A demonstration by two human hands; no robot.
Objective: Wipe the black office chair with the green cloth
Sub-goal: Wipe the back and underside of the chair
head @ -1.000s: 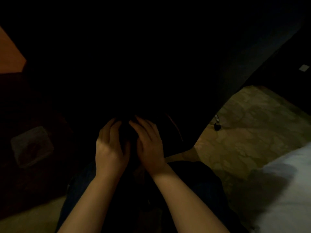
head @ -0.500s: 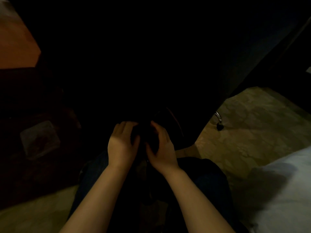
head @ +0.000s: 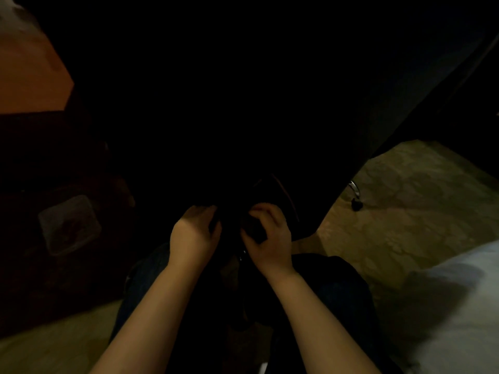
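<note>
1. Orange-brown wood, a flat top (head: pixel 29 76), shows in the far left top corner.
2. Below it, in the dark, lies a see-through plastic box (head: pixel 68 224). It is tipped a bit, and something dim is inside it. I cannot tell what.
3. Next comes the left hand (head: pixel 193 236). Its fingers are curled over and down, and they hold a dark cloth (head: pixel 232 228). The fingertips are lost in the dark.
4. The cloth sits between the two hands, all bunched up, right at the low edge of the black office chair (head: pixel 243 103). It is too dark to see its green colour.
5. The chair is the big black shape that fills the middle and the top. It is right in front of the person, above the person's dark trouser legs (head: pixel 345 287).
6. The right hand (head: pixel 270 238) is just beside the left one. Its thumb and fingers are bent round the other side of the cloth and pinch it.
7. Right of the chair, a shiny metal leg with a small black wheel (head: pixel 356 203) stands on the floor (head: pixel 418 211). The floor is pale brown with blotchy marks.
8. In the low right corner is something soft and white (head: pixel 459 306), with a shadow on it.
</note>
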